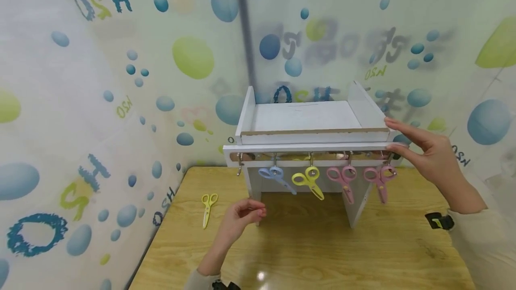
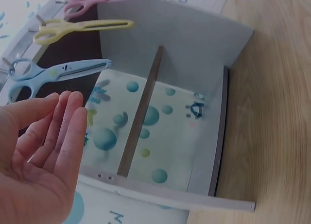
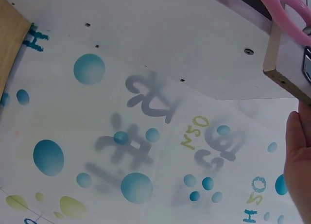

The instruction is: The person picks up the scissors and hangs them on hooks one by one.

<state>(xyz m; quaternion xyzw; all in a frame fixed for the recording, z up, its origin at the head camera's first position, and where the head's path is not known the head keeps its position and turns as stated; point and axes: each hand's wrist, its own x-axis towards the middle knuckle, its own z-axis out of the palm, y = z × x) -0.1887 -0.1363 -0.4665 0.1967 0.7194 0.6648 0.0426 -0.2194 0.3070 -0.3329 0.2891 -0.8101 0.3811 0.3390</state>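
A white wooden shelf stands on the table, with metal hooks along its front strip. From these hang blue scissors, yellow scissors and two pink scissors. The leftmost hook carries nothing. Below and in front of it is my left hand, its fingers relaxed and holding nothing; in the left wrist view it is close beside the blue scissors. My right hand holds the shelf's right end, thumb at the front strip and fingers at the side panel. In the right wrist view, most of that hand is out of frame.
Another pair of yellow scissors lies on the wooden table, left of the shelf. Behind the shelf hangs a patterned curtain with bubbles and lettering, which also runs down along the table's left edge.
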